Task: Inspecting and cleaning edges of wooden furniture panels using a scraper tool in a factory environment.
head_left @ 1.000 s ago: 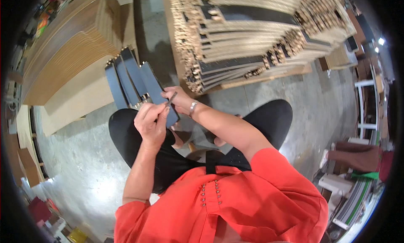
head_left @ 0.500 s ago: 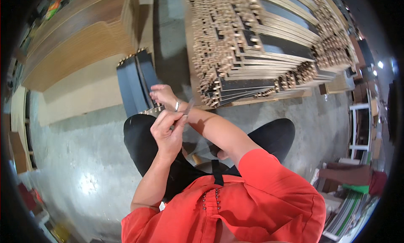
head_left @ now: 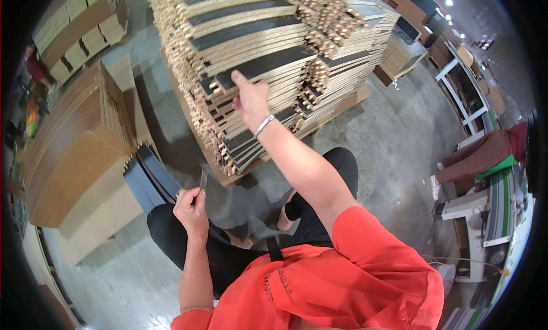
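My left hand (head_left: 191, 210) is closed round a thin flat metal blade (head_left: 203, 180), which points up from between thumb and fingers. That hand is above my left knee, beside a small pile of dark boards (head_left: 148, 181). My right hand (head_left: 252, 100) reaches out to a tall stack of narrow dark-faced boards (head_left: 271, 61) with pale edges and wooden dowels in their ends. Its thumb is stretched over a board's dark face, the fingers curled lower at the pale edge. Whether the fingertips touch that board I cannot tell.
Large curved brown panels (head_left: 80, 153) stand at the left. More stacked boards lie on pallets (head_left: 83, 33) at the far left and far right. A person in brown trousers (head_left: 476, 156) is at the right, near a white metal frame (head_left: 465, 90). Grey concrete floor (head_left: 377, 136) lies between.
My right hand has left the small dark pile and moved right to the tall stack. My left hand has shifted left and lower, still with the blade. The view has turned right.
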`<control>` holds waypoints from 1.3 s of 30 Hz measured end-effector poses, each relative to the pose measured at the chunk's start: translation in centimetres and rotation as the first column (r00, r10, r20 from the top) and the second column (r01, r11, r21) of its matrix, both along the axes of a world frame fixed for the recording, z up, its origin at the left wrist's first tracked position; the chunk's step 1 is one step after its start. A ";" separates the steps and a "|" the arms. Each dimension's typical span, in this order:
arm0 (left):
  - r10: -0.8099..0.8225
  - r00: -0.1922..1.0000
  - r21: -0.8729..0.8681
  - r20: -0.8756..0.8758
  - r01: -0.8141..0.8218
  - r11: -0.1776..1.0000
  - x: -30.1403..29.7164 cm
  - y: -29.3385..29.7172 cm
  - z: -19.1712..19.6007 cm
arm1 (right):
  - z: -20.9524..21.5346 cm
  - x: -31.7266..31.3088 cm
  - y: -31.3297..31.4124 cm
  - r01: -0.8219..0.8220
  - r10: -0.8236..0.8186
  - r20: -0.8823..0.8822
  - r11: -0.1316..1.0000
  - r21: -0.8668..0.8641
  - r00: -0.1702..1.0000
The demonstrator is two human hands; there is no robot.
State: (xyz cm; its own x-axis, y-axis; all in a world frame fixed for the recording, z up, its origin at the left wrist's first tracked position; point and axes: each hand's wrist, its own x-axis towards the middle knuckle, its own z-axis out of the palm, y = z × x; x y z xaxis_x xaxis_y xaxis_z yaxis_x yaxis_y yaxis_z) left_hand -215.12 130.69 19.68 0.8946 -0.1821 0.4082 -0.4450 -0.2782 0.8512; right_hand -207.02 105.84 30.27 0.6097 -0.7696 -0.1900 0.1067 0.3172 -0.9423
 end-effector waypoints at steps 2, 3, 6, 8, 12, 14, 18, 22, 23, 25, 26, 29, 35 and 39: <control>0.005 0.999 0.007 0.043 -0.005 1.000 -0.4 -0.2 0.0 | 0.6 -0.5 -0.7 -0.038 0.038 0.003 0.994 0.105 0.999; 0.002 0.999 0.018 0.038 -0.003 1.000 -0.6 -0.3 0.0 | 0.8 -2.0 -0.7 -0.106 0.085 0.121 0.979 0.177 0.989; -0.005 0.999 0.036 0.038 0.004 0.999 -1.4 -0.4 0.3 | 1.0 -7.8 -1.5 -0.362 0.254 0.383 0.900 0.242 0.888; -0.027 0.999 0.010 -0.040 0.028 1.000 -1.5 -0.3 -0.4 | -0.4 -13.1 -2.2 -0.483 0.398 0.392 0.863 0.148 0.829; -0.118 0.991 0.139 -0.070 0.127 0.982 -0.5 -1.5 -1.0 | -5.1 -22.4 -0.8 -0.453 0.431 0.139 0.830 0.327 0.891; -0.161 0.983 0.180 -0.083 0.174 0.968 -0.1 -2.2 -0.3 | -6.8 -24.6 -0.2 -0.557 0.572 0.110 0.708 0.434 0.813; -0.234 0.968 0.253 -0.087 0.249 0.935 0.8 -7.7 -0.2 | -11.0 -23.4 -1.7 -0.584 0.663 0.119 0.542 0.604 0.739; -0.428 0.902 0.275 0.057 0.399 0.875 -1.8 -11.6 -0.5 | -14.7 -23.2 -2.7 -0.632 0.599 0.339 0.385 0.672 0.725; -0.539 0.828 0.338 0.153 0.468 0.816 -2.8 -12.2 -0.6 | -14.1 -23.1 -2.5 -0.552 0.548 0.279 0.431 0.714 0.789; -0.662 0.717 0.475 0.216 0.516 0.713 -3.5 -12.9 -1.2 | -14.4 -23.5 -2.4 -0.497 0.510 0.241 0.455 0.739 0.825; -0.701 0.682 0.551 0.206 0.511 0.659 -3.0 -13.6 -1.5 | -14.6 -23.7 -2.6 -0.443 0.471 0.201 0.487 0.753 0.859; -0.429 0.818 0.596 0.383 0.136 0.791 5.0 -15.8 -5.3 | -15.2 -23.9 -2.2 -0.514 0.531 0.242 0.453 0.729 0.812; -0.682 0.648 0.699 0.339 0.311 0.643 -1.6 -15.7 -3.4 | -15.8 -24.1 -3.4 -0.517 0.532 0.259 0.421 0.745 0.806; -0.534 0.729 0.689 0.427 0.120 0.715 2.6 -16.4 -4.5 | -15.5 -24.0 -2.8 -0.408 0.482 0.170 0.445 0.797 0.859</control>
